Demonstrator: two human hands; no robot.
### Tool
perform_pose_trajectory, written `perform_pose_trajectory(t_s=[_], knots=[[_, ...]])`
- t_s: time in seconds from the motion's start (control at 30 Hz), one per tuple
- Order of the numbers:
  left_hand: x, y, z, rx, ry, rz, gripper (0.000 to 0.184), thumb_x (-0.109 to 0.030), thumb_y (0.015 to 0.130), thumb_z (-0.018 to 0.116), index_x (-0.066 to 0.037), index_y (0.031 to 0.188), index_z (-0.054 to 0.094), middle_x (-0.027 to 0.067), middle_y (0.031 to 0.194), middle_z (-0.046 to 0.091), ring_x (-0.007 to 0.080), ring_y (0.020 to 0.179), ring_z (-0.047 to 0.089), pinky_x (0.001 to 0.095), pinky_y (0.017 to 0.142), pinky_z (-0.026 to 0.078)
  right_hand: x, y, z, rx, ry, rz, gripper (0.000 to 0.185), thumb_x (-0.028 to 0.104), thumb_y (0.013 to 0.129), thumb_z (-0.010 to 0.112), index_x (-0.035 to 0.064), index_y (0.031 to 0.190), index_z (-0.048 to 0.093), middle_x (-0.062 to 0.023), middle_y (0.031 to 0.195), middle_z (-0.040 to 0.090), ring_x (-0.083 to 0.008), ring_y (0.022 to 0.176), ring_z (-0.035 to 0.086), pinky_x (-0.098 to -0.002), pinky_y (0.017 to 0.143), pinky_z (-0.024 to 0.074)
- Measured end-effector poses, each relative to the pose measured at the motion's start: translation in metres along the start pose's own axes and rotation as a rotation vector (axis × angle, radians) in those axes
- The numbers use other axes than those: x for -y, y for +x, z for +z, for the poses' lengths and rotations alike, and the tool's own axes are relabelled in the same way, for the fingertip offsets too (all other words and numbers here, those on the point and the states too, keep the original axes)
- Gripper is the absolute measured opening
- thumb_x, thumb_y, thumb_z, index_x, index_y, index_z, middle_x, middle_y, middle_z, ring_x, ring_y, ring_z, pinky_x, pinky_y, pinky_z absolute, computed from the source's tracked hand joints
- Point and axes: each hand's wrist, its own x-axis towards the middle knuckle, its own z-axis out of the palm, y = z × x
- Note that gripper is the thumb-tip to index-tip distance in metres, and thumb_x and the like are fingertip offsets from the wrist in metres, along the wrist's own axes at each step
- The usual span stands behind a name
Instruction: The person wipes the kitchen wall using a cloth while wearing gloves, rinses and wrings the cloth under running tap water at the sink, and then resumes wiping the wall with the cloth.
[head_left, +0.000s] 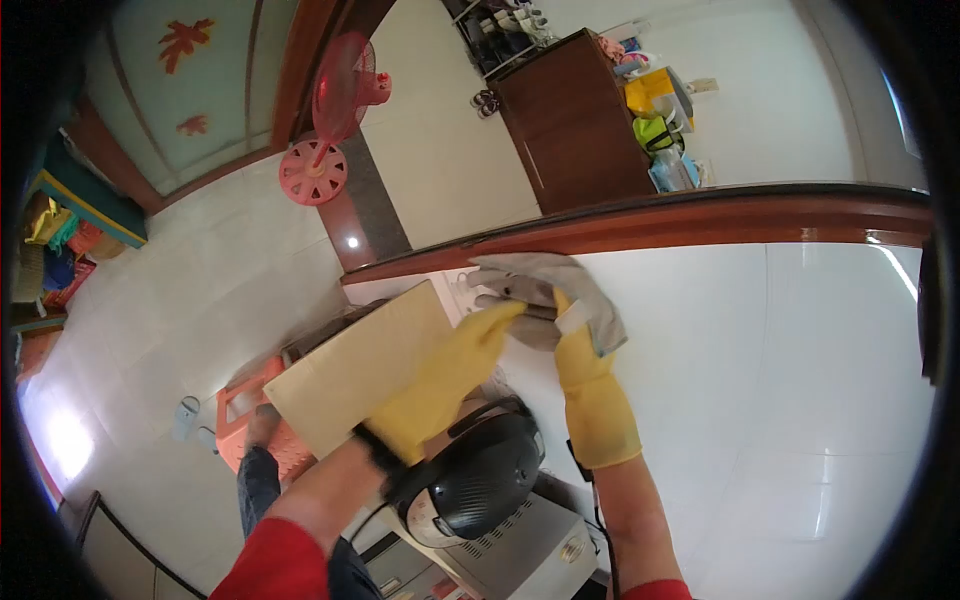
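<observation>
Both my hands wear yellow rubber gloves and are raised against the white tiled wall. My right hand (582, 365) is closed around a grey cloth (590, 290), which drapes over its fingers and hangs in folds. From the left, my left hand (465, 345) reaches to the same cloth; its fingers are closed at the cloth's lower edge, a little blurred. A black rounded appliance (488, 480), perhaps a rice cooker, stands beneath my hands on a silver oven-like box (535, 550). Beside my left forearm is a flat beige board (365, 365).
My foot rests on a pink plastic stool (265, 430). A pink standing fan (315, 172) is by the doorway. A brown wooden ledge (640, 222) tops the tiled wall, with a brown cabinet (570, 120) beyond. Dark cables hang beside my right forearm.
</observation>
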Motion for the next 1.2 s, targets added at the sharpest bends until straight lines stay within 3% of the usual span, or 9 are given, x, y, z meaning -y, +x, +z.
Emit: perform_pose_trajectory(t_s=[0.1, 0.17, 0.27, 0.3, 0.43, 0.77, 0.87, 1.1, 1.2], knots=[[0.037, 0.036, 0.045, -0.237, 0.079, 0.247, 0.027, -0.007, 0.093, 0.050, -0.004, 0.118, 0.059, 0.0180, 0.117, 0.060, 0.0289, 0.106, 0.058, 0.0342, 0.090, 0.046, 0.012, -0.023, -0.015, 0.002, 0.476, 0.105, 0.025, 0.014, 0.088, 0.057, 0.0053, 0.108, 0.069, -0.0164, 0.102, 0.069, -0.0333, 0.087, 0.067, -0.0370, 0.082, 0.0517], [0.043, 0.040, 0.055, -0.480, 0.467, 0.607, 0.018, -0.009, 0.089, 0.053, -0.003, 0.101, 0.065, 0.0173, 0.097, 0.065, 0.0317, 0.090, 0.062, 0.0350, 0.080, 0.049, 0.003, -0.046, -0.072, 0.333, -0.545, -0.379, 0.025, 0.009, 0.087, 0.057, 0.0022, 0.108, 0.069, -0.0161, 0.103, 0.070, -0.0286, 0.086, 0.068, -0.0374, 0.081, 0.0523], [0.038, 0.048, 0.053, -0.479, 0.591, 0.456, 0.017, -0.009, 0.087, 0.054, -0.003, 0.098, 0.064, 0.0173, 0.096, 0.065, 0.0319, 0.089, 0.061, 0.0355, 0.079, 0.048, -0.015, -0.077, -0.177, -0.200, -0.314, -0.020, 0.026, 0.012, 0.096, 0.054, -0.0018, 0.117, 0.063, -0.0143, 0.107, 0.069, -0.0248, 0.096, 0.067, -0.0397, 0.088, 0.0525], [0.034, 0.052, 0.051, -0.477, 0.623, 0.376, 0.016, -0.009, 0.087, 0.054, -0.003, 0.098, 0.064, 0.0173, 0.095, 0.065, 0.0319, 0.089, 0.061, 0.0357, 0.079, 0.048, -0.001, -0.075, -0.188, -0.578, -0.183, -0.204, 0.030, 0.016, 0.102, 0.049, -0.0038, 0.122, 0.060, -0.0189, 0.118, 0.065, -0.0263, 0.106, 0.064, -0.0396, 0.097, 0.0489], [0.009, 0.066, 0.045, -0.524, 0.728, 0.081, 0.014, -0.009, 0.084, 0.055, -0.003, 0.094, 0.064, 0.0172, 0.093, 0.065, 0.0322, 0.087, 0.061, 0.0363, 0.078, 0.048, 0.012, -0.037, -0.295, -0.847, -0.931, -0.279, 0.035, 0.015, 0.104, 0.046, -0.0069, 0.128, 0.058, -0.0202, 0.125, 0.063, -0.0286, 0.113, 0.062, -0.0378, 0.104, 0.0470], [-0.066, 0.109, 0.062, -0.583, 0.744, -0.494, 0.010, -0.008, 0.079, 0.057, -0.003, 0.086, 0.063, 0.0170, 0.088, 0.064, 0.0328, 0.084, 0.060, 0.0380, 0.076, 0.046, -0.035, -0.035, -0.309, -0.831, -1.322, -0.514, 0.038, 0.000, 0.096, 0.045, -0.0022, 0.131, 0.057, -0.0210, 0.129, 0.061, -0.0354, 0.116, 0.062, -0.0408, 0.103, 0.0487], [-0.032, 0.111, 0.070, -0.906, 0.641, -0.063, 0.017, -0.017, 0.074, 0.062, -0.002, 0.066, 0.063, 0.0175, 0.060, 0.055, 0.0375, 0.057, 0.057, 0.0424, 0.053, 0.044, -0.039, -0.040, -0.317, -0.844, -1.386, -0.453, 0.039, -0.001, 0.095, 0.044, -0.0031, 0.132, 0.055, -0.0207, 0.132, 0.059, -0.0359, 0.117, 0.061, -0.0424, 0.104, 0.0477], [0.010, 0.085, 0.107, -0.394, 1.023, 0.271, 0.012, -0.014, 0.081, 0.061, -0.006, 0.075, 0.067, 0.0143, 0.072, 0.064, 0.0347, 0.069, 0.064, 0.0387, 0.058, 0.049, -0.042, -0.038, -0.320, -0.787, -1.333, -0.557, 0.040, -0.004, 0.094, 0.045, -0.0046, 0.133, 0.054, -0.0206, 0.127, 0.062, -0.0326, 0.096, 0.070, -0.0377, 0.090, 0.0562], [0.081, 0.100, 0.064, -0.320, 1.109, -0.167, 0.020, -0.014, 0.091, 0.054, -0.007, 0.106, 0.066, 0.0094, 0.099, 0.066, 0.0267, 0.098, 0.063, 0.0372, 0.086, 0.050, -0.045, -0.041, -0.322, -0.798, -1.318, -0.455, 0.040, -0.004, 0.094, 0.046, -0.0051, 0.133, 0.054, -0.0200, 0.121, 0.063, -0.0300, 0.083, 0.069, -0.0353, 0.083, 0.0574]])
